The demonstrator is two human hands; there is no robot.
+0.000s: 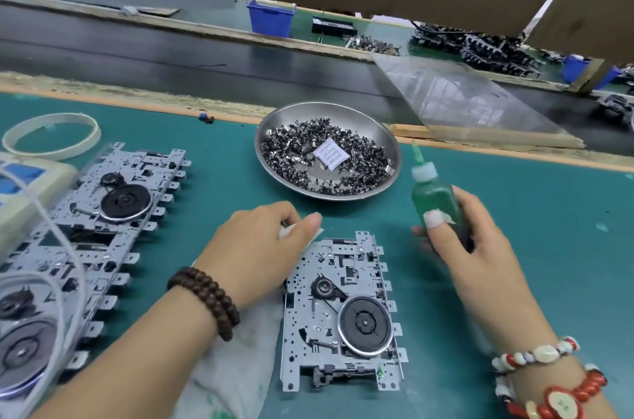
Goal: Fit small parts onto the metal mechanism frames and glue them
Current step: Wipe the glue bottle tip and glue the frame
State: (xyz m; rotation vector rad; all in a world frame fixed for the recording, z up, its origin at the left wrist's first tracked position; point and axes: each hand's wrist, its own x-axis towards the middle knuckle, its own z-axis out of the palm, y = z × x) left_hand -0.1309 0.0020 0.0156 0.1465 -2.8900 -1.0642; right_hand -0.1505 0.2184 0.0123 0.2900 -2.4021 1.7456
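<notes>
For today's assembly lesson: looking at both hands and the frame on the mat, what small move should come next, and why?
Probably tip the green glue bottle down toward the metal frame. The right hand holds it upright, nozzle away from the frame, while the left hand rests at the frame's top edge.

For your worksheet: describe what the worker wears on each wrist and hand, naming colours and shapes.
Both forearms are bare, with no sleeves or gloves. The left hand has a double-wrapped bracelet of round dark brown beads at the wrist. The right hand has white tape round one fingertip; its wrist carries red and cream bead bracelets, one with a round apple-shaped charm.
</notes>
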